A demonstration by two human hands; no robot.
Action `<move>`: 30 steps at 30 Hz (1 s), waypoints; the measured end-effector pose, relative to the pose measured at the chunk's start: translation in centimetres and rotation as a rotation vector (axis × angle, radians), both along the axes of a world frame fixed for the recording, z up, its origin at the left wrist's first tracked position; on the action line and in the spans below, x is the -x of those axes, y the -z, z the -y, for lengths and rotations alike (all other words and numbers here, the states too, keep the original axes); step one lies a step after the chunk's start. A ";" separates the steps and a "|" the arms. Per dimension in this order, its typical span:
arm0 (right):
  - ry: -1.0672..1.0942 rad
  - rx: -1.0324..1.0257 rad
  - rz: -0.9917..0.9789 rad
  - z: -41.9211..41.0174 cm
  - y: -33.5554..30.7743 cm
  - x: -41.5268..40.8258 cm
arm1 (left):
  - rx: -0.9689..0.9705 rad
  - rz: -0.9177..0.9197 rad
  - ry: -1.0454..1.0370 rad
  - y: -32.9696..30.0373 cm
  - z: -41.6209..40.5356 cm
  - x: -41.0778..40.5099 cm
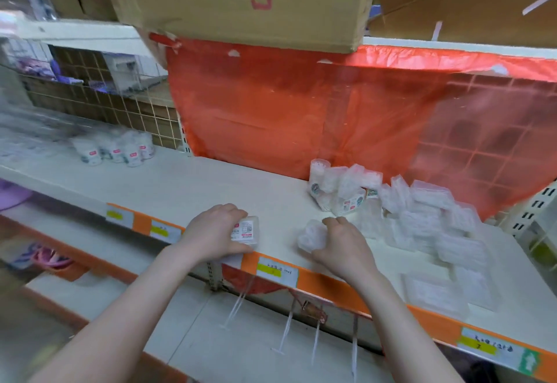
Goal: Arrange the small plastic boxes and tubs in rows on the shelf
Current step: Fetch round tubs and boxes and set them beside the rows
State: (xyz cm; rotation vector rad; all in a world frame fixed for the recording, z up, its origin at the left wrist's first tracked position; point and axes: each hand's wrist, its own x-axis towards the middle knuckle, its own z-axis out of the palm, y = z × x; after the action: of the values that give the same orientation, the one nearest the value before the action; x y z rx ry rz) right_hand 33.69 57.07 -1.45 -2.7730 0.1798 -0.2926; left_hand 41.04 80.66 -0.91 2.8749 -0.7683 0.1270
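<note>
Fingers of left hand [215,232] curled round a labelled plastic box [245,230] at shelf [187,183] front edge; right hand [342,242] grips a clear tub [312,236] beside it. Loose boxes [431,226] heaped right.

head view | worn on person's head | faces forward and down | close over shelf [187,190] front edge

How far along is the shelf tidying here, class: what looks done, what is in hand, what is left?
Done: a small cluster of tubs stands at the back left. In hand: the left hand grips a labelled box, the right hand a clear box. Left: the loose heap of boxes on the shelf.
</note>
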 end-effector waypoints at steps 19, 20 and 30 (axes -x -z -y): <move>-0.223 0.043 0.081 -37.2 -1.2 -10.2 | -0.081 0.015 -0.141 -1.9 -37.5 -4.4; -0.234 0.048 0.088 -38.6 -1.3 -10.9 | -0.071 0.021 -0.157 -2.0 -38.8 -4.7; -0.337 0.017 0.085 -50.7 -0.3 -19.7 | -0.054 0.041 -0.241 -0.6 -49.9 -12.1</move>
State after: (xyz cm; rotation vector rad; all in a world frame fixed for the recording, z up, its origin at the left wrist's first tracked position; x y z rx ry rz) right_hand 53.44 107.76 -1.19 -2.7390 -0.3098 -0.3234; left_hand 53.10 130.57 -0.32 3.0146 -0.4341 0.1973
